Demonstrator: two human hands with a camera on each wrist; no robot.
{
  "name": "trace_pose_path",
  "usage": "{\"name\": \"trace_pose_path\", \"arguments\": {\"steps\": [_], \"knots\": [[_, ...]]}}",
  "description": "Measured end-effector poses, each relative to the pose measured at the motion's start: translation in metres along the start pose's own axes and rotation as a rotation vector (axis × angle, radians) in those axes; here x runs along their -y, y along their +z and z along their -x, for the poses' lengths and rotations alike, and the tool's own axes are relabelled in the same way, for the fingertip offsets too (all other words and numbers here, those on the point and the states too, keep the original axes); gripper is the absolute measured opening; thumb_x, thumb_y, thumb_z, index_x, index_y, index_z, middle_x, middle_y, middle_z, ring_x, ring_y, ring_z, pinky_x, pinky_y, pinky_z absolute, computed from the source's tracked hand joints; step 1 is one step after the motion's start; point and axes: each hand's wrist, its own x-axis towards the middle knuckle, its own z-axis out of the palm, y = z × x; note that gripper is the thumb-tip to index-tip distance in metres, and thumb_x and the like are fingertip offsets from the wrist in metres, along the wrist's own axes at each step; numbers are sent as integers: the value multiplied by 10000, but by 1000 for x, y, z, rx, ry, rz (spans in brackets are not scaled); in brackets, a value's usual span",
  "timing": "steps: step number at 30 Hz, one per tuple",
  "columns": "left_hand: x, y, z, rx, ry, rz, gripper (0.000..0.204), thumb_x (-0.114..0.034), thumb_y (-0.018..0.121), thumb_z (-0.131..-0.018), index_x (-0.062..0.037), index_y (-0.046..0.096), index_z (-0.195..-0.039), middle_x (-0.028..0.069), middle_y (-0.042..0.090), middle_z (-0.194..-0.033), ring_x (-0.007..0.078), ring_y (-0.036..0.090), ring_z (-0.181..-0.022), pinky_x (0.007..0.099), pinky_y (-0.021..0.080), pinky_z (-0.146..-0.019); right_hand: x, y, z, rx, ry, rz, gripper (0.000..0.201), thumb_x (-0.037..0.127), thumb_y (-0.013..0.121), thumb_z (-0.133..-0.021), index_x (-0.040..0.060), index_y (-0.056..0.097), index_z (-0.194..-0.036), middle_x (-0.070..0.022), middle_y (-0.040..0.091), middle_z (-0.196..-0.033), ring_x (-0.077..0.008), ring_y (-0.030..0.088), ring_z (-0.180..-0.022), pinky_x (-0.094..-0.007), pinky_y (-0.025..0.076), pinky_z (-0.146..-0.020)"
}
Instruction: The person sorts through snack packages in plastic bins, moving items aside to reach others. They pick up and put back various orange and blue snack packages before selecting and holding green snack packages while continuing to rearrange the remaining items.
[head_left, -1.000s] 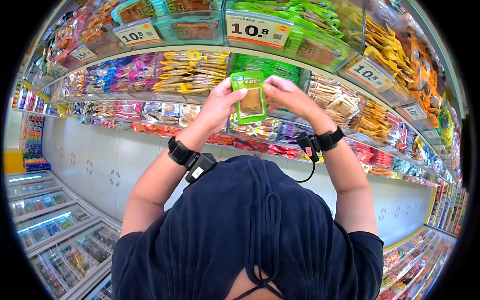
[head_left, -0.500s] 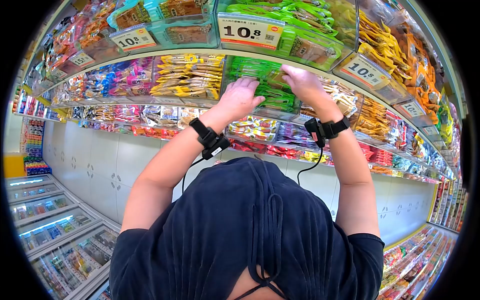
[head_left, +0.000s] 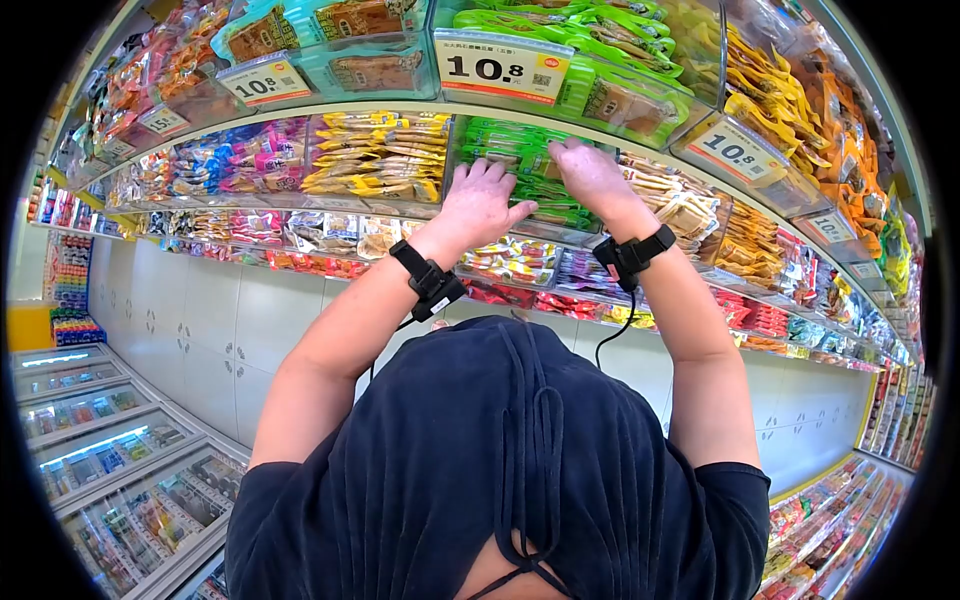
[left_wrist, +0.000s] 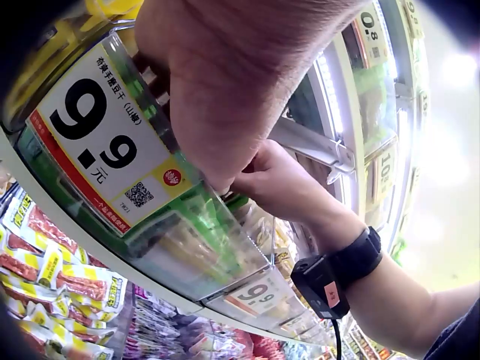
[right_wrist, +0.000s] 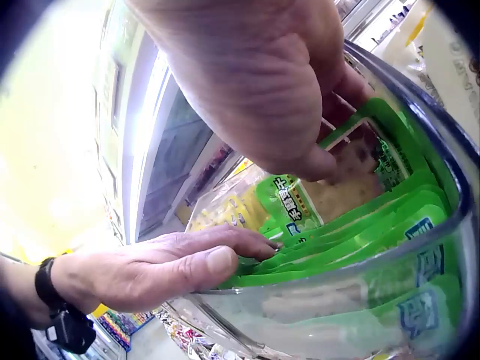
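Note:
In the head view, my left hand [head_left: 482,207] rests with extended fingers on the front of a clear bin of green packets [head_left: 512,142]. Over the bin's right side is my right hand [head_left: 598,182]. The right wrist view shows that hand [right_wrist: 255,90] pinching the edge of a green packet [right_wrist: 345,196], thumb on its face; the fingertips are partly hidden. There my left hand [right_wrist: 161,268] lies over the packets by the bin wall. A 9.9 price card [left_wrist: 101,142] fronts the bin in the left wrist view, below my left hand [left_wrist: 225,82].
Yellow packets [head_left: 378,155] fill the bin on the left, and pale packets [head_left: 675,200] lie on the right. An upper shelf with a 10.8 price card [head_left: 502,66] overhangs the bin. Lower shelves hold more packets [head_left: 510,258]. Glass-topped cases [head_left: 110,440] stand at lower left.
The green packet held up between both hands a second ago is down in the bin. My left hand has let go of it and moved onto the bin's front; my right hand has lowered into the bin.

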Motion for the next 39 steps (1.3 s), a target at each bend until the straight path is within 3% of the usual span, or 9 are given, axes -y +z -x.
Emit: {"name": "trace_pose_path", "arguments": {"steps": [3,8,21,24,27,30,33,36,39], "knots": [[2,4,1,-144,80,-29,502,-473,543,-880,-9,634,-1046,157,539,-1238,329,475,-1153,470,370,-933,2,1,0,-15,27,-42,190,20,530,-793,4,587,-974,-224,631,-895,-389,645,-837,-466,529,-712],[6,11,-1,-140,107,-9,517,-472,513,-891,14,635,-1019,178,514,-1282,322,428,-1222,503,339,-972,-6,-1,-3,-109,-25,-56,148,58,525,-819,5,581,-944,-218,622,-876,-402,630,-805,-475,515,-681],[6,16,1,-171,94,86,501,-439,509,-893,37,609,-1009,207,488,-1286,339,425,-1223,507,331,-999,3,21,-7,201,-36,109,173,76,531,-809,86,657,-928,-166,667,-842,-361,658,-840,-460,537,-715],[6,13,2,-142,79,113,492,-433,510,-892,19,591,-1068,202,488,-1287,342,416,-1236,511,323,-1010,0,19,-8,274,-17,174,226,100,531,-825,111,672,-1001,-162,668,-845,-351,654,-871,-451,536,-738],[5,16,2,-206,105,83,486,-423,504,-895,-21,561,-1162,183,497,-1284,333,415,-1246,516,314,-1022,-2,27,1,104,-81,285,258,123,528,-848,134,676,-1059,-164,668,-847,-347,649,-892,-444,530,-771],[5,16,2,-186,88,129,485,-411,495,-899,-62,534,-1233,160,511,-1277,316,422,-1249,514,307,-1033,-10,28,-1,170,-83,112,286,129,539,-855,127,665,-1112,-191,660,-862,-349,647,-882,-435,519,-778],[7,14,2,-127,87,122,483,-405,486,-901,-68,537,-1243,141,533,-1252,296,443,-1229,513,307,-1033,-20,15,-13,335,-17,-159,215,120,554,-850,90,675,-1025,-196,655,-854,-351,643,-866,-437,511,-752],[6,10,2,-69,66,130,466,-400,485,-900,-75,549,-1228,125,554,-1221,284,464,-1204,516,310,-1026,-9,9,-20,43,36,-85,148,157,598,-821,57,670,-903,-184,655,-833,-356,636,-833,-443,503,-717],[6,10,2,-71,64,143,448,-399,482,-899,-83,562,-1207,117,574,-1184,277,486,-1174,519,312,-1019,10,6,-31,86,86,-284,169,217,624,-805,50,650,-799,-171,658,-802,-368,632,-798,-455,501,-693]]}}
